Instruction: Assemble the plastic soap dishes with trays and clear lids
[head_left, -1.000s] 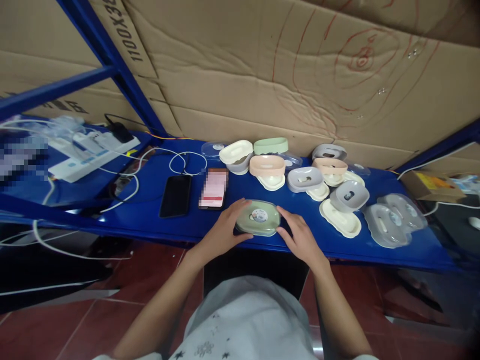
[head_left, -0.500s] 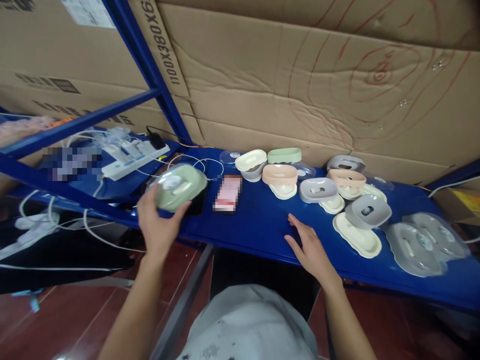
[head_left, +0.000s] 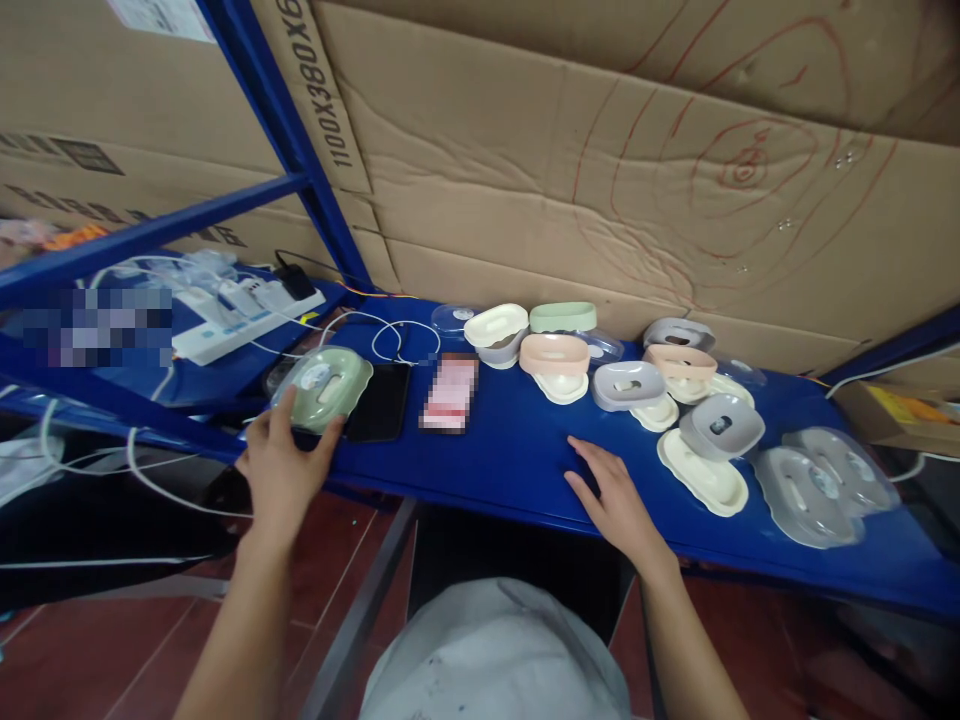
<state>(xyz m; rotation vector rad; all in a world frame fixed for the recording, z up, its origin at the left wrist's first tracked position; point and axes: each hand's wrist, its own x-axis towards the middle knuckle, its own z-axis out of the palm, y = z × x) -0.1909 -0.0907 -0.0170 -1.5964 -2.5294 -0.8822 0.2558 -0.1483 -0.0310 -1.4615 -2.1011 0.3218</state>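
Observation:
My left hand (head_left: 289, 450) is closed around a green soap dish with a clear lid (head_left: 330, 388), at the left part of the blue shelf, beside a dark flat device (head_left: 382, 405). Thumb and fingers grip its near edge. My right hand (head_left: 611, 490) rests near the shelf's front edge, fingers stretched out, holding nothing. Beyond it lie a grey soap dish (head_left: 611, 392), a peach soap dish (head_left: 555, 352) and a cream tray (head_left: 694, 478). Another grey dish (head_left: 739, 440) leans on that cream tray.
A phone (head_left: 450, 395) with a blurred screen lies mid-left. Lidded grey dishes (head_left: 806, 500) sit at right. A white power strip (head_left: 247, 325) with cables is at left, behind a blue frame post (head_left: 292, 130). Cardboard (head_left: 480, 150) stands along the back.
My left hand has moved left and lower with the green soap dish, uncovering more of the dark device. My right hand stays nearly in place. The view has shifted slightly.

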